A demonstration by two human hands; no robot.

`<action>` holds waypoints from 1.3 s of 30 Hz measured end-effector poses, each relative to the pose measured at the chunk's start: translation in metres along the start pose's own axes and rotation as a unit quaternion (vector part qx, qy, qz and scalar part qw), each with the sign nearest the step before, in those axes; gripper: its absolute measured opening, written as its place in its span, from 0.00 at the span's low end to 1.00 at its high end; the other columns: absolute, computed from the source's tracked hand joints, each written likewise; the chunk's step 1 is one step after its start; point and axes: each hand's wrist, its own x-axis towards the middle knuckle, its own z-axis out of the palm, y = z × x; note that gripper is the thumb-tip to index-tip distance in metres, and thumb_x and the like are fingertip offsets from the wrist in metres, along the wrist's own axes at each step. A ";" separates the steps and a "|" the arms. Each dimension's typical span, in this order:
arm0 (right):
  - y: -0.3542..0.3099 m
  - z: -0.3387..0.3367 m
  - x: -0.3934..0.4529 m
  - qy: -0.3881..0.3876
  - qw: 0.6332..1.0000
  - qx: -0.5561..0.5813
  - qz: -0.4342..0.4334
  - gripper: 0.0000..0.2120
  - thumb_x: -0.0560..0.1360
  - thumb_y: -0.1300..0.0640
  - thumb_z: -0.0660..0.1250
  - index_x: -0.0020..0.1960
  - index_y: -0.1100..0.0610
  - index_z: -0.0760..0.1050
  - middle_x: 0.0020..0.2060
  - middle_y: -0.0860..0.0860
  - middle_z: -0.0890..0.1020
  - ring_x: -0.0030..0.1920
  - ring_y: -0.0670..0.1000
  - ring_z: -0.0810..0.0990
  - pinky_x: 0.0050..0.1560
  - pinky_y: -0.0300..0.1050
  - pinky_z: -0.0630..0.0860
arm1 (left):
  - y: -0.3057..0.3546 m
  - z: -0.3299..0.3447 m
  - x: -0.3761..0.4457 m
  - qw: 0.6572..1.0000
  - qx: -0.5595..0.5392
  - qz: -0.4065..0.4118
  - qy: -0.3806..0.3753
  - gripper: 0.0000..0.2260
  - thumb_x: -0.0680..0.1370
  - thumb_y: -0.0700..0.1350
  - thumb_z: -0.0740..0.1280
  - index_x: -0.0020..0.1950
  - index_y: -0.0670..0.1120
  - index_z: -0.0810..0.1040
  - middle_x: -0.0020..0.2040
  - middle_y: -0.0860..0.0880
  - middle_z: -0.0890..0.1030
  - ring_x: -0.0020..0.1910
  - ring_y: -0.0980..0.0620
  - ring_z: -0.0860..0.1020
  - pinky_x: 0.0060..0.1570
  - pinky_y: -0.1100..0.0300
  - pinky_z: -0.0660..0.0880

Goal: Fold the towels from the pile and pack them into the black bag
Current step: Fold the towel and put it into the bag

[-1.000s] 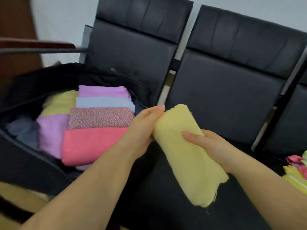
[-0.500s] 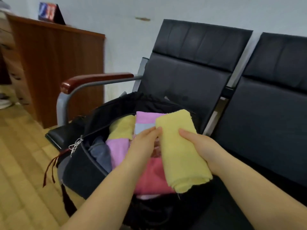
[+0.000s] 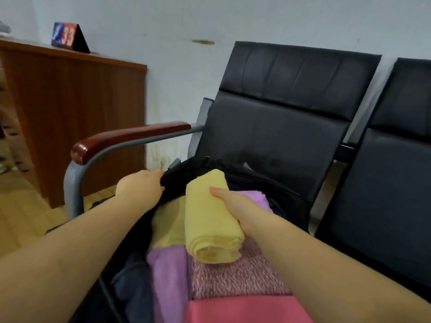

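Note:
A folded yellow towel is gripped by my right hand, thumb on top, and lies over the towels packed in the black bag. My left hand grips the bag's black edge at the far left and holds it back. Inside the bag lie another yellow towel, a purple towel, a speckled pink towel and a coral pink towel. A lilac towel peeks out beyond my right hand. The pile of unfolded towels is out of view.
The bag sits on a black padded seat with a wooden-topped metal armrest on the left. A second black seat adjoins on the right. A wooden cabinet stands left against the wall.
My left hand let go of the yellow towel and took hold of the bag's edge. My right hand carried the towel left, over the bag and down onto the packed towels. The view turned left.

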 end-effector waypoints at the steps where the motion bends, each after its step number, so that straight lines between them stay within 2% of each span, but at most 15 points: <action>1: -0.003 0.007 0.010 -0.013 1.000 -0.015 0.010 0.27 0.74 0.47 0.70 0.68 0.60 0.70 0.51 0.52 0.80 0.47 0.51 0.79 0.52 0.41 0.76 | -0.002 0.000 0.007 1.000 -0.003 -0.003 0.007 0.14 0.82 0.52 0.58 0.65 0.49 0.71 0.57 0.46 0.77 0.54 0.44 0.77 0.48 0.52 0.75; 3: -0.005 0.019 0.030 -0.035 0.998 -0.048 0.036 0.29 0.74 0.46 0.69 0.69 0.59 0.68 0.60 0.56 0.78 0.56 0.55 0.78 0.60 0.48 0.74 | -0.012 -0.005 0.021 1.000 -0.019 -0.012 0.020 0.13 0.82 0.53 0.58 0.57 0.46 0.76 0.53 0.45 0.78 0.52 0.44 0.78 0.45 0.53 0.73; 10: -0.006 0.056 0.065 -0.062 0.990 -0.099 0.082 0.26 0.75 0.46 0.68 0.66 0.60 0.71 0.59 0.58 0.78 0.58 0.57 0.78 0.62 0.50 0.74 | -0.044 -0.041 0.059 0.995 -0.092 -0.024 0.039 0.19 0.80 0.56 0.60 0.53 0.41 0.79 0.49 0.42 0.79 0.44 0.44 0.74 0.47 0.53 0.72; 15: -0.009 0.080 0.086 -0.072 0.997 0.003 0.014 0.19 0.74 0.50 0.69 0.59 0.60 0.73 0.51 0.57 0.80 0.47 0.55 0.79 0.52 0.48 0.75 | -0.047 -0.050 0.064 0.991 -0.107 -0.034 0.068 0.18 0.81 0.56 0.60 0.54 0.42 0.79 0.53 0.41 0.79 0.50 0.41 0.76 0.46 0.54 0.70; 16: -0.006 0.083 0.093 -0.053 0.999 -0.007 -0.003 0.22 0.72 0.49 0.71 0.60 0.61 0.72 0.51 0.56 0.80 0.48 0.56 0.80 0.54 0.49 0.75 | -0.048 -0.050 0.064 0.991 -0.109 -0.032 0.071 0.18 0.81 0.56 0.59 0.54 0.43 0.79 0.52 0.41 0.79 0.49 0.42 0.75 0.46 0.54 0.70; 18: 0.002 0.085 0.099 0.009 0.988 -0.146 -0.046 0.31 0.69 0.47 0.73 0.66 0.63 0.70 0.58 0.56 0.79 0.56 0.58 0.79 0.59 0.50 0.75 | -0.049 -0.047 0.063 0.991 -0.110 -0.028 0.069 0.17 0.81 0.55 0.59 0.53 0.43 0.79 0.50 0.42 0.79 0.45 0.45 0.74 0.45 0.54 0.69; 20: 0.010 0.087 0.092 0.086 0.930 -0.329 -0.139 0.33 0.73 0.49 0.71 0.71 0.61 0.61 0.63 0.57 0.74 0.62 0.59 0.75 0.58 0.48 0.73 | -0.051 -0.040 0.061 0.991 -0.117 -0.029 0.060 0.17 0.81 0.55 0.60 0.54 0.42 0.79 0.51 0.42 0.79 0.46 0.44 0.75 0.45 0.54 0.69; 22: 0.013 0.087 0.078 0.140 0.840 -0.450 -0.269 0.33 0.75 0.51 0.68 0.74 0.57 0.56 0.68 0.55 0.66 0.65 0.58 0.71 0.60 0.49 0.69 | -0.052 -0.033 0.059 0.990 -0.124 -0.032 0.053 0.18 0.81 0.55 0.60 0.56 0.42 0.79 0.49 0.43 0.79 0.47 0.43 0.76 0.45 0.54 0.69; 24: 0.013 0.090 0.072 0.153 0.757 -0.505 -0.387 0.26 0.76 0.51 0.65 0.72 0.54 0.61 0.67 0.53 0.66 0.65 0.56 0.68 0.63 0.47 0.65 | -0.052 -0.030 0.057 0.990 -0.130 -0.033 0.046 0.18 0.81 0.55 0.60 0.56 0.42 0.79 0.44 0.45 0.77 0.43 0.46 0.75 0.44 0.54 0.69; 26: 0.015 0.093 0.074 0.090 0.728 -0.552 -0.397 0.22 0.78 0.48 0.61 0.69 0.56 0.66 0.66 0.54 0.69 0.66 0.57 0.67 0.65 0.48 0.63 | -0.052 -0.029 0.056 0.991 -0.127 -0.027 0.043 0.18 0.81 0.55 0.59 0.55 0.42 0.79 0.43 0.46 0.76 0.42 0.46 0.74 0.43 0.54 0.70; 27: 0.019 0.093 0.077 0.050 0.718 -0.590 -0.365 0.26 0.79 0.45 0.58 0.72 0.57 0.64 0.69 0.56 0.67 0.70 0.57 0.64 0.68 0.50 0.60 | -0.052 -0.029 0.056 0.991 -0.123 -0.025 0.042 0.18 0.81 0.55 0.59 0.55 0.42 0.79 0.43 0.45 0.76 0.43 0.45 0.75 0.43 0.53 0.70; 29: 0.030 0.088 0.085 -0.015 0.697 -0.662 -0.275 0.33 0.80 0.39 0.50 0.78 0.58 0.51 0.77 0.57 0.53 0.77 0.55 0.51 0.75 0.52 0.47 | -0.053 -0.028 0.055 0.992 -0.117 -0.025 0.042 0.18 0.81 0.55 0.59 0.52 0.43 0.79 0.45 0.44 0.77 0.44 0.45 0.74 0.44 0.53 0.70; 32: 0.045 0.081 0.094 -0.042 0.720 -0.660 -0.210 0.34 0.80 0.37 0.45 0.79 0.54 0.42 0.78 0.53 0.43 0.78 0.50 0.43 0.75 0.52 0.38 | -0.057 -0.023 0.050 0.994 -0.096 -0.018 0.043 0.17 0.81 0.55 0.58 0.51 0.43 0.78 0.50 0.43 0.79 0.49 0.42 0.76 0.47 0.52 0.71; 37: 0.040 0.066 0.073 -0.018 0.744 -0.620 -0.249 0.31 0.80 0.39 0.51 0.78 0.53 0.52 0.78 0.53 0.53 0.77 0.50 0.49 0.74 0.55 0.39 | -0.044 -0.011 0.030 0.997 -0.068 -0.009 0.038 0.17 0.81 0.56 0.58 0.56 0.44 0.75 0.55 0.42 0.79 0.55 0.41 0.77 0.48 0.51 0.71; 39: 0.038 0.047 0.060 0.000 0.761 -0.597 -0.254 0.29 0.80 0.41 0.55 0.76 0.53 0.58 0.76 0.52 0.59 0.76 0.50 0.53 0.74 0.56 0.40 | -0.036 -0.010 0.018 0.997 -0.014 0.016 0.080 0.19 0.80 0.56 0.58 0.63 0.45 0.72 0.61 0.43 0.77 0.63 0.42 0.73 0.58 0.50 0.69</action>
